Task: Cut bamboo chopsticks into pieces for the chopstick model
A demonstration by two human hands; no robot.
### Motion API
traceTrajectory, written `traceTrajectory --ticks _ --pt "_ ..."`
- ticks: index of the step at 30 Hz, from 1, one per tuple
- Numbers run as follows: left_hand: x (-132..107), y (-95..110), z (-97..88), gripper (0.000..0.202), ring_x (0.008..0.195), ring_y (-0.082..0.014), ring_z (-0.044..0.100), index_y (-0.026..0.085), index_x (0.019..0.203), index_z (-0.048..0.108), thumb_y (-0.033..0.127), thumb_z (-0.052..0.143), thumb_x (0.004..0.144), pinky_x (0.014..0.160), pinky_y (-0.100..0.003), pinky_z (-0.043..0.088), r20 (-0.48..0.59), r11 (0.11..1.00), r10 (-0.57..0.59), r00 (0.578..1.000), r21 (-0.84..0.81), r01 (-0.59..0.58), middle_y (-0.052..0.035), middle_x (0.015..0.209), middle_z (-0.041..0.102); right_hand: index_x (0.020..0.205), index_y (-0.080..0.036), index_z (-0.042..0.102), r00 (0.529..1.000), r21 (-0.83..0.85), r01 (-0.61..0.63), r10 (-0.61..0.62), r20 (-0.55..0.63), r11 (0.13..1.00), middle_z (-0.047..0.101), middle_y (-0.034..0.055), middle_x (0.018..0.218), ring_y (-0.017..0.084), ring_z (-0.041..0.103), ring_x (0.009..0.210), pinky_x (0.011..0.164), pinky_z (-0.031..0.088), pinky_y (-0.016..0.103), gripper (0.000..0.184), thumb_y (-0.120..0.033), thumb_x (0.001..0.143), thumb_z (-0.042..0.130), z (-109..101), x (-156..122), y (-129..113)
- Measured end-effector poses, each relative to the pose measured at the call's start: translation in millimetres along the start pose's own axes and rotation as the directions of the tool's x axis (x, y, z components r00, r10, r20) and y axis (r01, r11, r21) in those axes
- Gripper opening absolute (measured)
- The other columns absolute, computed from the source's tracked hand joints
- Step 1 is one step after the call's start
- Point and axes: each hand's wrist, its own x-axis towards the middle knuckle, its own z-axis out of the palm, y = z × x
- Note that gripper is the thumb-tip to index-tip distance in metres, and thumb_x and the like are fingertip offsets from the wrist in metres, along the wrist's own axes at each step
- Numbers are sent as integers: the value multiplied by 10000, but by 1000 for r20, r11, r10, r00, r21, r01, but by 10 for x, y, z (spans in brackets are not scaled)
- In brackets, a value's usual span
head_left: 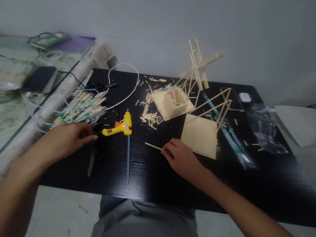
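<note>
My right hand (pixel 177 158) pinches a thin wooden stick (pixel 153 146) just above the black table, and the stick points left. At the left, my left hand (pixel 75 137) has its thumb and fingers together at a dark hand tool (pixel 91 158) with a pointed end; its exact kind is hard to make out. Between the hands lies a yellow glue gun (pixel 122 126) with a small light glowing, and a long glue stick (pixel 128 161) extends from its rear. Beyond my right hand is a thin wooden board (pixel 199 137) with a stick frame (pixel 225 108) standing on it.
Behind stands a wooden windmill-like model (pixel 174 101) with crossed blades (pixel 200 64). Cut stick scraps (pixel 149 115) lie around it. Bundled sticks (pixel 80 102) and a white cable (pixel 137 81) are at left. Packaged glue sticks (pixel 235 142), clear plastic (pixel 267 129) and a white case (pixel 245 97) lie right.
</note>
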Motion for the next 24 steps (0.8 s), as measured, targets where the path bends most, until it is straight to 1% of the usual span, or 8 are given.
traceTrajectory --ticks 3,5,7,10,15,18,20,24 --pt "26 91 54 336 665 -241 594 250 802 632 568 600 903 627 -332 389 -80 997 73 994 -28 -76 -38 751 671 978 -175 700 1000 -15 -13 14 17 1000 685 80 927 219 662 859 815 530 352 79 -199 1018 637 45 16 10" --pt "69 179 122 318 786 -272 623 247 855 614 563 611 899 712 -369 460 -145 986 153 977 -37 -160 -75 884 682 1006 -170 697 999 -5 -31 31 27 1000 691 70 918 198 658 800 772 517 327 72 -218 1020 645 66 21 21" --pt "138 274 192 315 923 -304 633 237 966 621 546 616 904 829 -416 501 -170 972 231 958 -2 -235 -109 1018 669 1018 -167 696 999 -3 -35 35 24 999 705 72 924 195 662 792 757 504 316 85 -232 1023 642 85 24 36" --pt "283 395 282 365 1027 -346 638 203 1113 632 501 635 901 914 -470 508 -110 955 291 950 98 -281 -148 1120 658 1066 -174 694 999 49 -36 36 -6 998 732 67 940 192 678 807 756 491 303 107 -245 1031 622 113 27 64" --pt "507 487 397 412 1013 -362 678 170 1174 613 479 644 903 887 -458 520 -17 947 244 970 218 -235 -170 1111 712 1165 -193 696 992 221 -65 86 -90 973 694 -9 737 156 640 641 676 466 268 186 -271 1005 644 139 27 126" --pt "577 491 425 445 967 -354 710 174 1260 590 469 609 928 853 -443 522 17 962 204 979 185 -203 -158 1114 748 1163 -203 703 982 254 -59 102 -160 965 682 -20 708 146 626 608 664 469 259 206 -313 1002 638 141 25 161" --pt "599 495 405 419 968 -346 716 176 1263 605 449 582 945 847 -432 519 34 964 226 974 135 -228 -155 1152 752 1146 -194 708 976 261 -53 106 -193 964 677 -19 696 143 621 596 659 469 257 214 -335 1006 628 139 26 176" --pt "585 541 271 399 993 -312 699 175 1188 651 484 579 947 883 -410 512 -26 957 282 959 -62 -283 -134 1146 746 1127 -179 711 967 276 -37 104 -231 960 664 -17 677 141 608 581 644 461 256 232 -355 1008 619 128 32 182"
